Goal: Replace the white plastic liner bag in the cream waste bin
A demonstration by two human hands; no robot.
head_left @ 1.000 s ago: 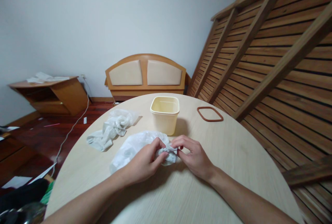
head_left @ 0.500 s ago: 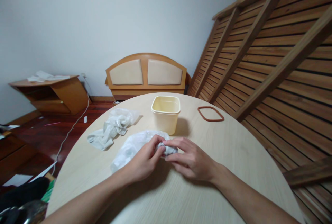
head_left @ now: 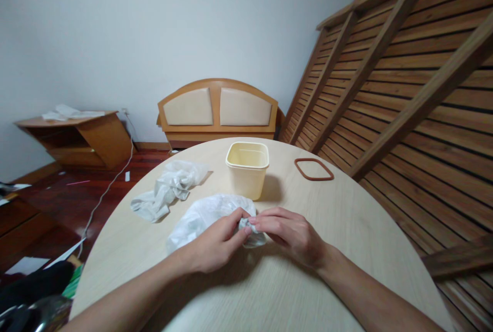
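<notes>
A crumpled clear plastic bag (head_left: 202, 216) lies on the round pale wooden table (head_left: 346, 229) in front of me. My left hand (head_left: 215, 242) pinches its bunched right end with fingers closed. My right hand (head_left: 290, 234) meets it from the right, fingertips pressed on the same bunched end. Just behind the bag stands an empty cream plastic tub (head_left: 247, 168). A second crumpled clear bag (head_left: 167, 188) lies to the left of the tub.
A reddish-brown rectangular sealing ring (head_left: 314, 169) lies flat at the table's far right. Beyond the table stand a wooden headboard (head_left: 217, 111) and a low wooden cabinet (head_left: 73, 137). A slatted bed frame (head_left: 404, 75) leans at the right. A cable crosses the dark floor.
Both hands keep working the bag's bunched end. The right hand's fingers first stretched flatter over it, and now curl with their tips against the left hand's fingertips.
</notes>
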